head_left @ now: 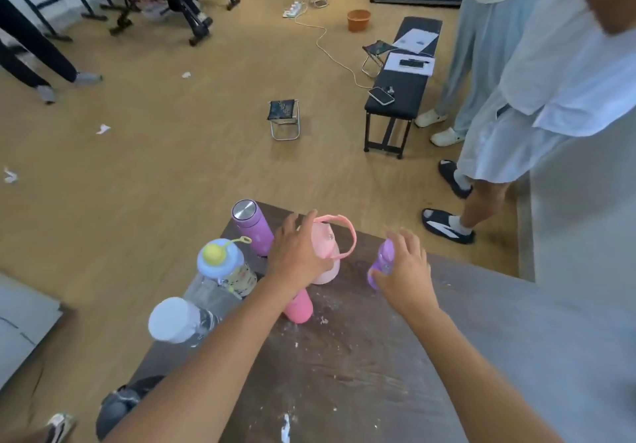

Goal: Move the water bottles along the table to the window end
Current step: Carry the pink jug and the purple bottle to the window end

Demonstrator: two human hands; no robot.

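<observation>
Here, hands: both were out over the far corner of the table.
Left hand: fingers wrapped round the side of the pink jug, which stood upright under its looped handle.
Right hand: closed over the top of the small purple bottle, also upright.
Other bottles: purple flask, yellow-capped bottle, clear bottle and pink bottle, clustered left of and partly under the left forearm.
Key relation: each gripped bottle stood directly beneath its own hand, long axis vertical.
Window end: not identifiable; direction of travel couldn't be judged.
</observation>
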